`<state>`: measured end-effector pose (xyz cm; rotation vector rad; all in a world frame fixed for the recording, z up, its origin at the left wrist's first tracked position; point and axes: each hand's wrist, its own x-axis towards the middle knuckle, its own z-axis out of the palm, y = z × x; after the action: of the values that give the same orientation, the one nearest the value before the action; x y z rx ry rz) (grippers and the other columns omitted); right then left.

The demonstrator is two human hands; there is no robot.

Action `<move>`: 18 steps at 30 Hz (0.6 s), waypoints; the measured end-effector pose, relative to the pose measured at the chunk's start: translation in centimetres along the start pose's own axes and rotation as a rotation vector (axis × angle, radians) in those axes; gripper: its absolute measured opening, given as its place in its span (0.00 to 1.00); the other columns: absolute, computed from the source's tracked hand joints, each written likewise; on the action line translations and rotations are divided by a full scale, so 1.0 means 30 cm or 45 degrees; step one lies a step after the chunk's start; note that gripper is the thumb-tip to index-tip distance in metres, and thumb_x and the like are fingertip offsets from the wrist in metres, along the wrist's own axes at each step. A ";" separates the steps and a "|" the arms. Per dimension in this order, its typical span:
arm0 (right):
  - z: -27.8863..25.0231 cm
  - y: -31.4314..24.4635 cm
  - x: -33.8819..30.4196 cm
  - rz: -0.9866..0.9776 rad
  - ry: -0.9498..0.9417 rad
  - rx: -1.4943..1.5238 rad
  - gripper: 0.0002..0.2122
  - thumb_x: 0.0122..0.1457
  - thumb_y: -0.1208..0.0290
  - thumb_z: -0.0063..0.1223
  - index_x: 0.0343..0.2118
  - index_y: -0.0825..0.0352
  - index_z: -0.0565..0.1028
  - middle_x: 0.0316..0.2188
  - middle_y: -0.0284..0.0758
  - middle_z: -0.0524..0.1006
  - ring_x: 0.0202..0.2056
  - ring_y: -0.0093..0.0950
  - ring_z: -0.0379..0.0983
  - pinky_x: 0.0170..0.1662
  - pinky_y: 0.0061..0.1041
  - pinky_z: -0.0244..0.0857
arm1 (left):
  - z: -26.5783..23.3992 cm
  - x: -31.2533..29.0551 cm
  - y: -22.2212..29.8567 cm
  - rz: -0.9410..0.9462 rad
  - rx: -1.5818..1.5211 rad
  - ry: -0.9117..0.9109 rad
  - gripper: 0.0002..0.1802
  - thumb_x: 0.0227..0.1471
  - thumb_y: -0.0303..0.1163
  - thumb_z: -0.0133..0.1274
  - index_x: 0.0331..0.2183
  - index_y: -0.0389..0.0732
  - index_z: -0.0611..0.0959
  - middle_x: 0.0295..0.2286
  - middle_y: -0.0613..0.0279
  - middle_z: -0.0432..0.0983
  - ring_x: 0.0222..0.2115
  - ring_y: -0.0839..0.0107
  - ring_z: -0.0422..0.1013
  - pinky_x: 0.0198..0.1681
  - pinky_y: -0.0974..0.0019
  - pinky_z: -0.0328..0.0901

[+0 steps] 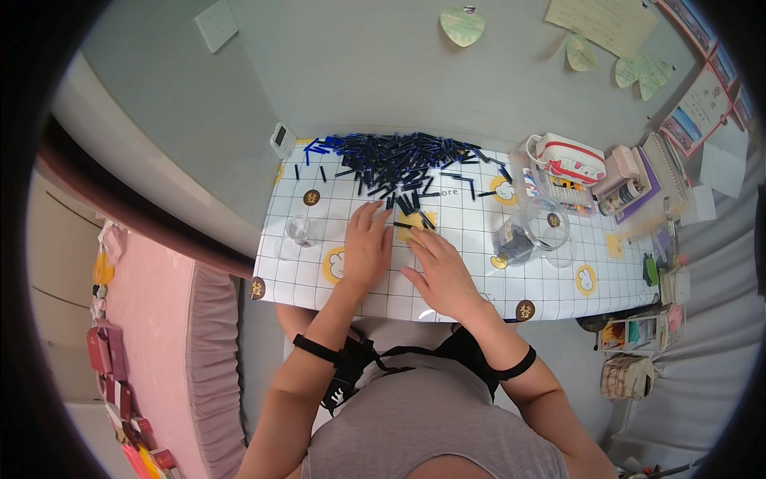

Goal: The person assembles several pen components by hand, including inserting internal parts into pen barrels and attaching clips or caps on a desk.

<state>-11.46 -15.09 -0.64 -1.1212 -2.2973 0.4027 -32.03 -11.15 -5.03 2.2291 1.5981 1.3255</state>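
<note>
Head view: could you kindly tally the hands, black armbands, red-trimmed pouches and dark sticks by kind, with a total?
Hands (left hand, right hand): 2
Armbands: 2
Pouch: 1
Sticks: too heaped to count
Total: 5, without the sticks

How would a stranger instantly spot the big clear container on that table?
Start at the white, gridded tabletop, then look right of the person's right hand. There, nearer than the red-and-white zip pouch, sits a see-through container with a round rim; unlike the small clear cup at left, it shows dark contents.
</note>
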 end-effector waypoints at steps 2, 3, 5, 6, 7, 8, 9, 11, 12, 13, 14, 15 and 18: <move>0.028 -0.004 0.007 -0.018 -0.060 -0.068 0.27 0.69 0.63 0.61 0.63 0.79 0.71 0.68 0.53 0.68 0.68 0.53 0.65 0.71 0.46 0.60 | 0.000 0.003 0.008 0.083 0.024 -0.050 0.19 0.59 0.22 0.59 0.52 0.36 0.84 0.58 0.49 0.75 0.63 0.44 0.67 0.66 0.46 0.63; 0.039 -0.003 0.008 0.022 -0.110 -0.120 0.29 0.69 0.60 0.61 0.64 0.80 0.70 0.68 0.54 0.67 0.68 0.53 0.64 0.71 0.46 0.59 | -0.001 0.005 0.016 0.174 0.049 -0.106 0.18 0.59 0.23 0.58 0.52 0.36 0.84 0.59 0.51 0.75 0.63 0.46 0.67 0.66 0.46 0.63; 0.053 0.008 0.015 0.056 -0.167 -0.176 0.31 0.69 0.58 0.60 0.65 0.81 0.69 0.69 0.55 0.66 0.69 0.54 0.63 0.72 0.47 0.58 | 0.002 0.000 0.021 0.184 0.071 -0.137 0.18 0.58 0.24 0.58 0.50 0.37 0.85 0.58 0.55 0.77 0.63 0.49 0.68 0.66 0.47 0.62; 0.052 0.020 0.022 0.040 -0.135 -0.179 0.31 0.69 0.58 0.61 0.64 0.82 0.70 0.68 0.57 0.67 0.68 0.54 0.64 0.72 0.47 0.59 | 0.004 -0.005 0.013 0.223 0.108 -0.189 0.18 0.56 0.24 0.58 0.49 0.37 0.85 0.57 0.55 0.77 0.63 0.50 0.69 0.66 0.48 0.63; 0.049 0.032 0.029 0.025 -0.104 -0.182 0.32 0.68 0.57 0.61 0.63 0.82 0.71 0.68 0.58 0.67 0.68 0.54 0.64 0.71 0.47 0.59 | 0.007 -0.010 0.006 0.262 0.144 -0.242 0.18 0.54 0.24 0.57 0.48 0.37 0.86 0.56 0.56 0.78 0.62 0.51 0.69 0.65 0.49 0.63; 0.042 0.042 0.038 0.048 -0.121 -0.211 0.31 0.68 0.58 0.61 0.63 0.82 0.71 0.67 0.59 0.67 0.68 0.54 0.64 0.71 0.47 0.59 | 0.007 -0.007 0.015 0.281 0.125 -0.179 0.17 0.51 0.24 0.57 0.45 0.36 0.87 0.52 0.55 0.80 0.59 0.52 0.71 0.64 0.51 0.64; 0.038 0.055 0.048 0.048 -0.127 -0.216 0.31 0.68 0.58 0.61 0.63 0.82 0.71 0.67 0.59 0.67 0.68 0.54 0.64 0.71 0.47 0.59 | 0.007 -0.007 0.012 0.277 0.119 -0.176 0.17 0.51 0.24 0.57 0.45 0.36 0.87 0.52 0.55 0.80 0.59 0.52 0.71 0.64 0.51 0.64; 0.034 0.078 0.070 0.114 -0.073 -0.257 0.29 0.68 0.60 0.61 0.62 0.82 0.72 0.67 0.59 0.68 0.67 0.54 0.65 0.71 0.46 0.59 | 0.002 -0.010 0.011 0.253 0.061 -0.159 0.16 0.51 0.24 0.57 0.43 0.34 0.87 0.48 0.54 0.81 0.55 0.53 0.73 0.61 0.51 0.65; 0.030 0.087 0.087 0.103 -0.045 -0.287 0.28 0.67 0.63 0.62 0.61 0.81 0.73 0.63 0.58 0.71 0.64 0.54 0.68 0.69 0.45 0.62 | -0.001 -0.012 0.010 0.247 0.057 -0.154 0.16 0.51 0.24 0.57 0.43 0.34 0.87 0.48 0.54 0.81 0.55 0.53 0.73 0.61 0.51 0.65; 0.027 0.094 0.103 0.099 -0.052 -0.290 0.28 0.67 0.63 0.62 0.61 0.81 0.73 0.63 0.58 0.71 0.64 0.54 0.68 0.69 0.45 0.62 | -0.004 -0.014 0.010 0.235 0.081 -0.131 0.15 0.51 0.24 0.58 0.43 0.34 0.87 0.45 0.54 0.81 0.52 0.52 0.73 0.60 0.51 0.66; 0.021 0.098 0.123 0.133 -0.061 -0.299 0.27 0.66 0.64 0.62 0.60 0.81 0.73 0.61 0.58 0.73 0.62 0.54 0.69 0.67 0.45 0.63 | -0.005 -0.014 0.009 0.226 0.106 -0.107 0.15 0.51 0.24 0.58 0.42 0.33 0.87 0.43 0.54 0.80 0.50 0.52 0.73 0.58 0.51 0.66; 0.016 0.101 0.143 0.165 -0.071 -0.307 0.26 0.65 0.66 0.63 0.60 0.81 0.74 0.59 0.57 0.74 0.59 0.54 0.71 0.65 0.45 0.64 | -0.005 -0.013 0.010 0.221 0.104 -0.102 0.15 0.51 0.24 0.58 0.42 0.33 0.87 0.43 0.54 0.80 0.50 0.52 0.73 0.58 0.51 0.66; 0.043 0.113 0.216 0.165 -0.009 -0.298 0.23 0.64 0.67 0.63 0.57 0.78 0.76 0.51 0.53 0.77 0.52 0.51 0.73 0.59 0.45 0.68 | -0.003 -0.018 0.005 0.144 0.184 -0.042 0.15 0.52 0.25 0.59 0.43 0.31 0.86 0.42 0.52 0.79 0.49 0.50 0.72 0.58 0.50 0.66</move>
<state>-13.35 -7.92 -1.08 -1.3893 -2.3297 0.1887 -32.02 -11.69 -5.22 2.4458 1.6278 1.2273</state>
